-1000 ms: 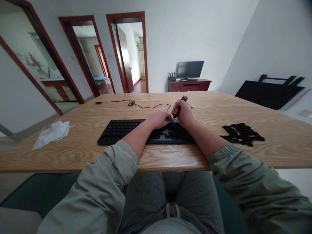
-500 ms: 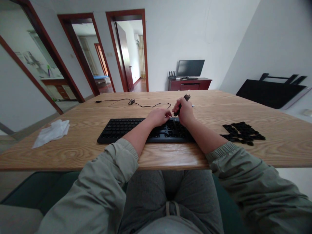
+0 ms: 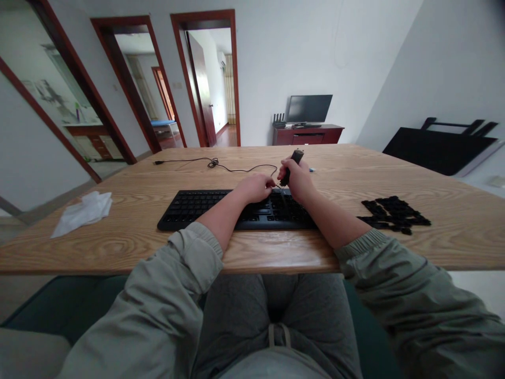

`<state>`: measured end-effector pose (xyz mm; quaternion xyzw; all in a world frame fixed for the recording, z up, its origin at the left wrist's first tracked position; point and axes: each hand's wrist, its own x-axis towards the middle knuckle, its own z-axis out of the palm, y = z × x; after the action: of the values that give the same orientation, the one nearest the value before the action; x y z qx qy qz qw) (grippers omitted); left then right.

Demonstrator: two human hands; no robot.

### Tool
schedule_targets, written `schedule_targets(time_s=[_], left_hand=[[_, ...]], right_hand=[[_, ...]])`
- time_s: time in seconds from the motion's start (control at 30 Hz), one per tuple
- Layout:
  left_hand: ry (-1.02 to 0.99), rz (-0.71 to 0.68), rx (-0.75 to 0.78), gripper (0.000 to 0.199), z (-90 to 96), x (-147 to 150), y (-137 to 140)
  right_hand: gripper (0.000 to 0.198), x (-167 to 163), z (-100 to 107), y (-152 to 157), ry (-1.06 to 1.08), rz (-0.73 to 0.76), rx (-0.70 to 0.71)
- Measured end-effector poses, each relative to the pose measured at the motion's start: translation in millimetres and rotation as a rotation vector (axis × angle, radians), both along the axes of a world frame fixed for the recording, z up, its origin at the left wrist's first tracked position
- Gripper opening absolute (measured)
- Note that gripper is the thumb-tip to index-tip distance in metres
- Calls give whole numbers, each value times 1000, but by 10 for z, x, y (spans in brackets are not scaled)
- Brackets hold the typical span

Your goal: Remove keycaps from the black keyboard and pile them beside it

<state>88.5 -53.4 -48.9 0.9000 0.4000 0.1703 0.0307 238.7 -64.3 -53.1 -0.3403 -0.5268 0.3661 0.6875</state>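
A black keyboard lies in front of me on the wooden table, several keys gone from its right part. My right hand is wrapped round a black-handled tool, held steeply over the keyboard's back edge; its exact kind is unclear. A thin tip seems to reach down towards the keys. Resting over the keyboard, my left hand has its fingers curled together close to the tool's lower end; whatever they pinch is hidden. A pile of loose black keycaps lies right of my right forearm.
The keyboard's cable runs across the back of the table, with a knotted bundle and a plug at the left. A crumpled white tissue lies on the left. A small blue-and-white item sits behind my right hand.
The tool in my right hand has tilted more upright, its top shifting slightly left. My left hand stays nearly in place. The view has shifted a little.
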Motion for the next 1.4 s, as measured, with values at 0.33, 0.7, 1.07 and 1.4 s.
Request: schedule_targets(time_s=[0.33,0.7,1.07,1.4], left_hand=[[-51,-103,-83,26,-33,-21,5],[20,-82,-50,28,-28,1,38],[11,-82,-37,30,-62,-1,37],[2,-80,-54,32,-73,-28,59]], right_hand=[[11,144,-52,-74,-387,68,22],[29,369,65,-162,-891,-44,10],[20,582,154,-198,-1127,56,-167],[28,629,35,-189,-1164,67,-56]])
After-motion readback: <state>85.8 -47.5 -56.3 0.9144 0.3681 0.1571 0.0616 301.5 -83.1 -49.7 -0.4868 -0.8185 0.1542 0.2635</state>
